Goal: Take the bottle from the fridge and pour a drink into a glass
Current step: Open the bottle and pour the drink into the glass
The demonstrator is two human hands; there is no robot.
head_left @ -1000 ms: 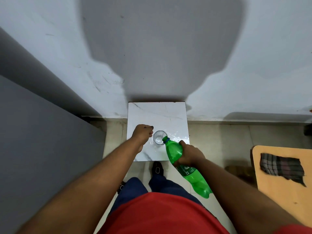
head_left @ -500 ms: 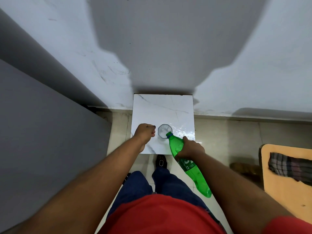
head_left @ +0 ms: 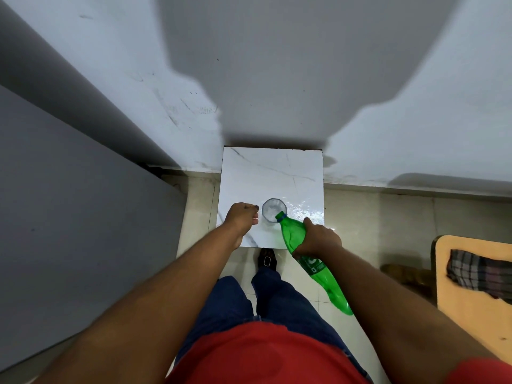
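Green bottle [head_left: 310, 261] tilted, open neck over glass [head_left: 273, 210] rim, right hand [head_left: 318, 241] fingers wrapped around its upper body, label white-on-green but unreadable, glass on white marble surface [head_left: 277, 176], left hand [head_left: 242, 216] just beside glass, fingers curled closed

Showing one bottle [head_left: 312, 266], one glass [head_left: 273, 210], one worktop [head_left: 277, 173]. Also showing two hands: left [head_left: 241, 217], right [head_left: 318, 241]. Showing one shoe [head_left: 266, 260], one checked cloth [head_left: 480, 275], one tan board [head_left: 471, 309] lying under it.
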